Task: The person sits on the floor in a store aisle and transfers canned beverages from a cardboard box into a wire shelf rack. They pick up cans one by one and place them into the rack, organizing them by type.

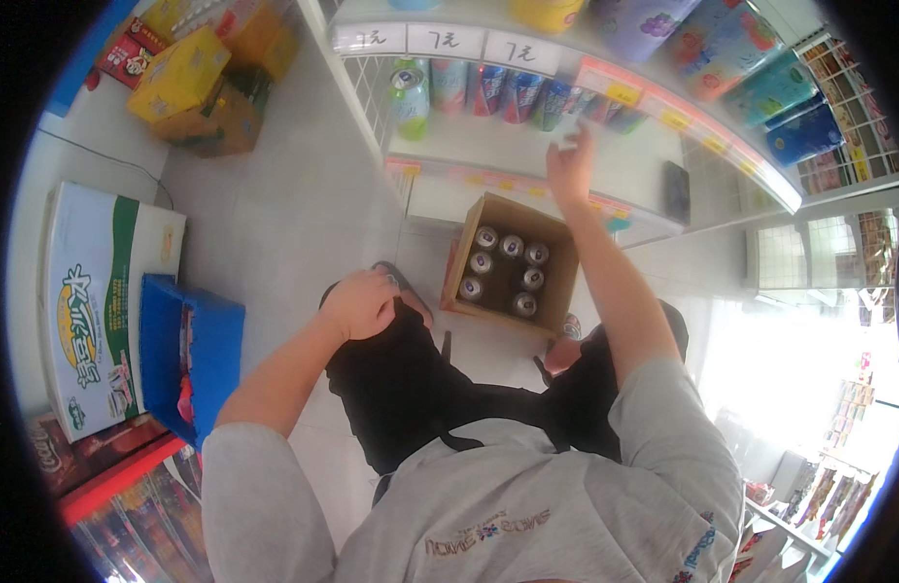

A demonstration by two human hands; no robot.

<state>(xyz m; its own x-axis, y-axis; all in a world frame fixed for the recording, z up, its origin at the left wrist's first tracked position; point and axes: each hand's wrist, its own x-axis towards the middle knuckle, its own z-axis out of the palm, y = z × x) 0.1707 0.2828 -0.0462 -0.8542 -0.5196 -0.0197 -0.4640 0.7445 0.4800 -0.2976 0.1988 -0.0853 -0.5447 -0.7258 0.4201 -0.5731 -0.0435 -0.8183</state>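
My left hand [362, 302] rests on my left knee, over black trousers, and holds nothing. My right hand [572, 164] is raised over the front of a white shelf [479, 142], fingers apart and partly bent, with nothing in it. Just beyond its fingertips stands a row of drink cans, among them a red and blue can [524, 96]. A pale green can [409, 102] stands at the row's left end. On the floor below the shelf, an open cardboard box [559, 280] holds several upright cans, one being a silver-topped can [511, 246].
A dark flat object [677, 192] lies at the shelf's right end. Larger packages, including a purple one [639, 25], stand on the shelf above, behind price cards [446, 45]. At left are yellow cartons [180, 73], a white printed carton [92, 306] and a blue box [223, 350].
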